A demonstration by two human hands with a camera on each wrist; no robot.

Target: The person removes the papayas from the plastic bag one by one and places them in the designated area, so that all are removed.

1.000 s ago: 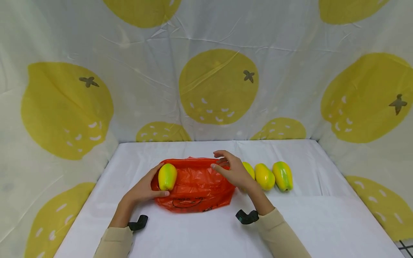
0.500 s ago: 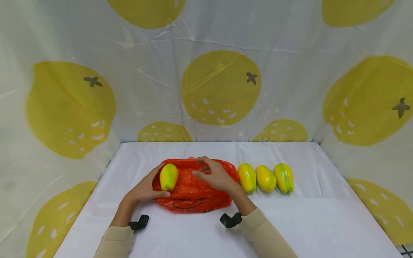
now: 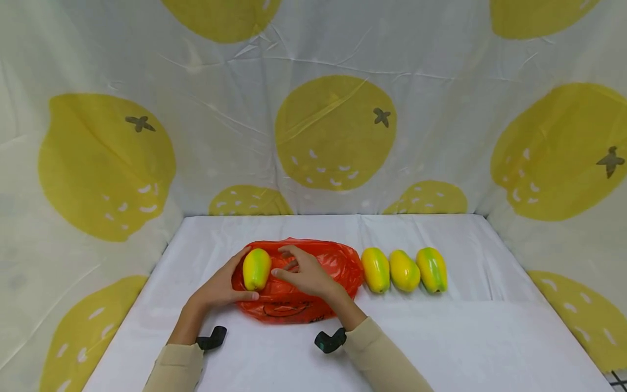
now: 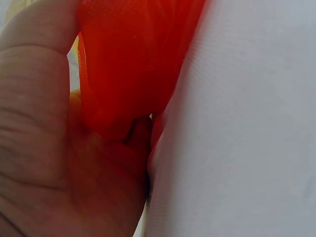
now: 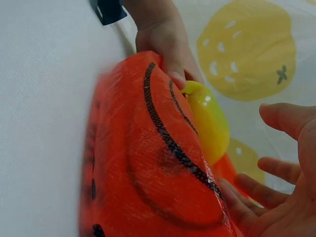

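A red plastic bag (image 3: pixel 323 299) with black print lies on the white table, its mouth facing up. At its left end my left hand (image 3: pixel 217 286) holds the bag's side, thumb in front and fingers behind; in the left wrist view the red film sits inside the grasp. In the mouth, beside that hand, stands a yellow-green, papaya-like fruit (image 3: pixel 257 270). Over the bag, my right hand (image 3: pixel 308 274) reaches toward the fruit with fingers loosely spread and nothing between them. The right wrist view shows a gap between those fingers and the fruit (image 5: pixel 210 123).
To the right of the bag, three similar fruits stand in a row: one (image 3: pixel 375 270) close to the bag, a middle one (image 3: pixel 404 271) and an outer one (image 3: pixel 432 270). A lemon-print cloth (image 3: pixel 333 130) hangs behind and at both sides of the table (image 3: pixel 490 337).
My right hand has moved left from the bag's right end to close by the fruit in the mouth, uncovering the row's nearest fruit. My left hand and the bag stay put.
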